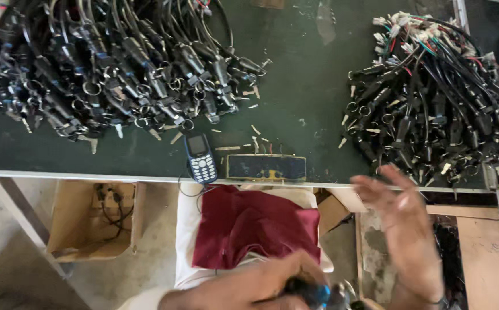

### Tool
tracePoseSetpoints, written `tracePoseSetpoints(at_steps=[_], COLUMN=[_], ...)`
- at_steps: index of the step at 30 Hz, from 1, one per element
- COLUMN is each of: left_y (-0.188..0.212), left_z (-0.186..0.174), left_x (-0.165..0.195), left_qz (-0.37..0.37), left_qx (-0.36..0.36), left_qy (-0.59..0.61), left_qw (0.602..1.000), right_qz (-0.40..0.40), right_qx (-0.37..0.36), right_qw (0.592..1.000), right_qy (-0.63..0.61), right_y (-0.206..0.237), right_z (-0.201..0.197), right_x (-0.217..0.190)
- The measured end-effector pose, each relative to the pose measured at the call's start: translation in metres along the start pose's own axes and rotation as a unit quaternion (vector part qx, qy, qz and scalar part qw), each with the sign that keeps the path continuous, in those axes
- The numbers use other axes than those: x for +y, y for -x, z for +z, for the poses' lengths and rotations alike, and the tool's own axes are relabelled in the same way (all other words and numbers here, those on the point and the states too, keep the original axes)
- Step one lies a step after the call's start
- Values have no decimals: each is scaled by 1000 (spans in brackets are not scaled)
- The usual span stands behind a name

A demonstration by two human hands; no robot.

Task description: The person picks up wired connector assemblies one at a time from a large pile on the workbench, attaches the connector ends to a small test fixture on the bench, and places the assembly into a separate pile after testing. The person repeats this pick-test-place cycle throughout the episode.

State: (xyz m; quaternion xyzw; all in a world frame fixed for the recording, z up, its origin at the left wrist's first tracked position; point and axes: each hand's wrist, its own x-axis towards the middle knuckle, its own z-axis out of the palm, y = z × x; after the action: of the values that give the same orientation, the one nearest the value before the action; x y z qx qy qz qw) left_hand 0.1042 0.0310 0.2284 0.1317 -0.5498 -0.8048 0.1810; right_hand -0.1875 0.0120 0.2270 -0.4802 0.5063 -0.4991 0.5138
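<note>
Black-and-blue part at bottom edge, above lap, left hand in closed grip around it. Judgement: keep it steady, low. Right hand open, fingers spread, empty, blurred. Beyond: maroon cloth, phone, counter, cable heaps left and right.

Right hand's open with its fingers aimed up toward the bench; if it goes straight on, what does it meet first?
Probably the table edge, then the right-hand pile of black cable assemblies just beyond. The right hand is motion-blurred and its height is unclear.
</note>
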Motion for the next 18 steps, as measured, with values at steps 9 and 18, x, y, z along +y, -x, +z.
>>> tracePoseSetpoints(at_steps=[9, 18], left_y=[-5, 42], left_z=[-202, -230], left_x=[65, 55], left_qz=[230, 136], left_qx=[498, 520], left_qy=[-395, -628], left_qw=[737, 562], right_qz=[-93, -233], right_qx=[224, 248], right_qw=[964, 921], right_qy=[107, 190], right_y=[0, -109], right_z=[-21, -118], right_x=[34, 51])
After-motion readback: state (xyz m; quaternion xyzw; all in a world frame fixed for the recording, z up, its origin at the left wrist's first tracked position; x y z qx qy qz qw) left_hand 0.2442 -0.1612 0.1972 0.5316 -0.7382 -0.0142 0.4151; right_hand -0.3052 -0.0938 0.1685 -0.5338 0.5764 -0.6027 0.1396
